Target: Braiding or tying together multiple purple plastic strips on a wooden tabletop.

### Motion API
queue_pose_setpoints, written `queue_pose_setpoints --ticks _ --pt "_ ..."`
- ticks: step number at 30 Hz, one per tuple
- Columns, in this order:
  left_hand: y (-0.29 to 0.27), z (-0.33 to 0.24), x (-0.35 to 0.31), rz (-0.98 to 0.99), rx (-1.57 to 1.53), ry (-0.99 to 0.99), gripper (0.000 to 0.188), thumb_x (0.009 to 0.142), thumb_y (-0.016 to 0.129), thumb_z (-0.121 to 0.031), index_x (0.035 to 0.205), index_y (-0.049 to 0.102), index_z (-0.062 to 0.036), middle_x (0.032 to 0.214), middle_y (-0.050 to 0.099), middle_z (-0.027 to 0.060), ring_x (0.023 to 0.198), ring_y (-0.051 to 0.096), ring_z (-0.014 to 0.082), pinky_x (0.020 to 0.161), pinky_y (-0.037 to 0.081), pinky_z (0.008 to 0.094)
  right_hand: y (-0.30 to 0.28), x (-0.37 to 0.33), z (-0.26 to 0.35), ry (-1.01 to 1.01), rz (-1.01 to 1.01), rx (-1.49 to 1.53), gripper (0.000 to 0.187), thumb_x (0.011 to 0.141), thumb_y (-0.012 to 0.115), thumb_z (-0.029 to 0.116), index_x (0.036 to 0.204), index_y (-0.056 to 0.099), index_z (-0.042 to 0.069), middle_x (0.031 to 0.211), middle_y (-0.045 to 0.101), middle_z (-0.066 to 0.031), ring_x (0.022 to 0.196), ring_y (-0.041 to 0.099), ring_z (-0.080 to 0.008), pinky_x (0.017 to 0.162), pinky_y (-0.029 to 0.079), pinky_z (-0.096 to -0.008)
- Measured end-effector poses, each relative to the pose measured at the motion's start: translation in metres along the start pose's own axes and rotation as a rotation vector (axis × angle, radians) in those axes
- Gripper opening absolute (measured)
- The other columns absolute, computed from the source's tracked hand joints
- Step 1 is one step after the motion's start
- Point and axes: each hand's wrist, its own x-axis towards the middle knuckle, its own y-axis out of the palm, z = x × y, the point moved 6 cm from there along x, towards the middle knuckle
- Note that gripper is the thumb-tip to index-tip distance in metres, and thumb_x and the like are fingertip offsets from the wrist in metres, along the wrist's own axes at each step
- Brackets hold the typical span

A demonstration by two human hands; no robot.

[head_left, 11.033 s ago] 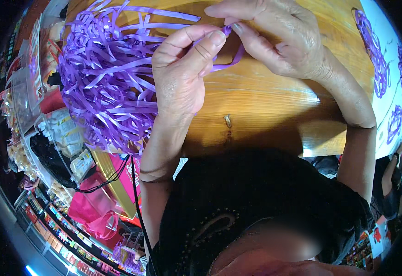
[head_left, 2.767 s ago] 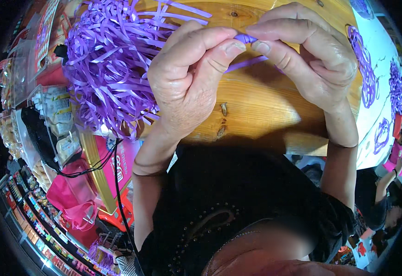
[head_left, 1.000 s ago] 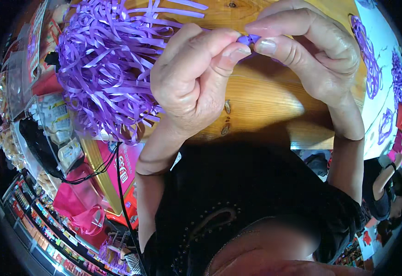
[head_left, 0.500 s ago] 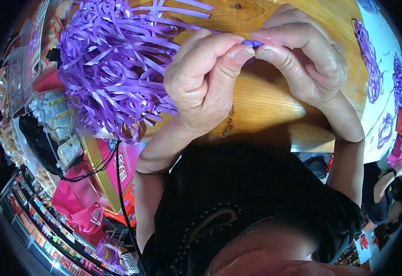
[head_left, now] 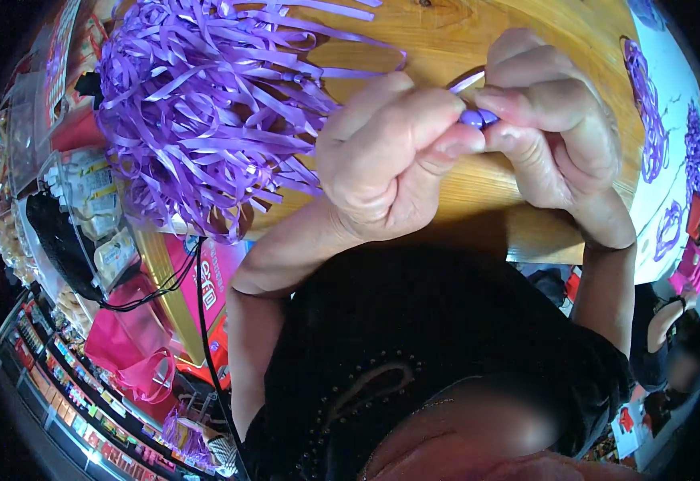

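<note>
Between my two hands, above the wooden table, is a small folded or knotted piece of purple ribbon point(head_left: 479, 119). My left hand point(head_left: 394, 152) pinches its left side between thumb and forefinger. On its right side, the thumb and forefinger of my right hand point(head_left: 554, 116) are closed in the same way. A thin strip of the ribbon runs up behind the right fingertips; how the piece is folded is partly hidden by my fingers. Left of my left hand lies a big tangled heap of purple ribbon strips point(head_left: 197, 120), several ends reaching toward my hands.
The wooden table point(head_left: 446, 188) lies beneath my hands. At the right, a white surface point(head_left: 653, 232) bears looped purple ribbon point(head_left: 646, 108). Clear containers with packets point(head_left: 97, 192) and a black cable point(head_left: 203, 309) are at the left. Another person's arm point(head_left: 664, 325) shows at the lower right.
Both hands have moved down and a little to the right with the ribbon piece, which shows more clearly as a purple lump between the fingertips.
</note>
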Motion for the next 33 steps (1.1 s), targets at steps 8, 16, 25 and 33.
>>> queue_pose_setpoints --ticks 8,16,25,33 --pt "-0.003 -0.002 -0.001 0.037 0.035 0.107 0.017 0.073 0.071 -0.006 0.083 0.059 -0.0006 0.061 0.048 0.0037 0.047 0.040 0.0130 0.041 0.031 0.0246 0.008 -0.001 -0.002 0.133 0.000 0.262 0.017 0.086 0.057 0.008 0.099 0.053 -0.002 0.084 0.053 -0.0103 0.068 0.046 -0.0174 0.064 0.039 -0.0325" --pt "-0.004 0.018 -0.004 -0.104 0.018 -0.085 0.009 0.084 0.062 -0.008 0.085 0.058 0.0008 0.068 0.057 0.0068 0.056 0.052 0.0141 0.051 0.040 0.0229 0.006 0.002 -0.012 0.382 -0.114 0.223 0.020 0.078 0.064 0.000 0.097 0.058 -0.003 0.083 0.060 -0.0119 0.073 0.058 -0.0194 0.065 0.047 -0.0282" --pt "-0.002 0.022 -0.003 -0.051 0.051 -0.144 0.012 0.084 0.061 -0.007 0.089 0.057 0.0023 0.071 0.057 0.0095 0.057 0.053 0.0162 0.052 0.042 0.0244 -0.013 0.012 -0.014 0.379 0.009 0.129 0.025 0.074 0.068 -0.002 0.098 0.062 -0.004 0.088 0.065 -0.0169 0.079 0.065 -0.0222 0.066 0.052 -0.0281" --pt "0.000 0.017 0.005 0.049 0.203 0.011 0.015 0.079 0.065 -0.004 0.090 0.057 0.0032 0.068 0.057 0.0117 0.053 0.054 0.0225 0.048 0.042 0.0269 -0.010 0.009 -0.014 0.238 -0.025 -0.076 0.013 0.078 0.063 -0.001 0.091 0.061 -0.003 0.086 0.062 -0.0119 0.080 0.060 -0.0175 0.069 0.048 -0.0255"
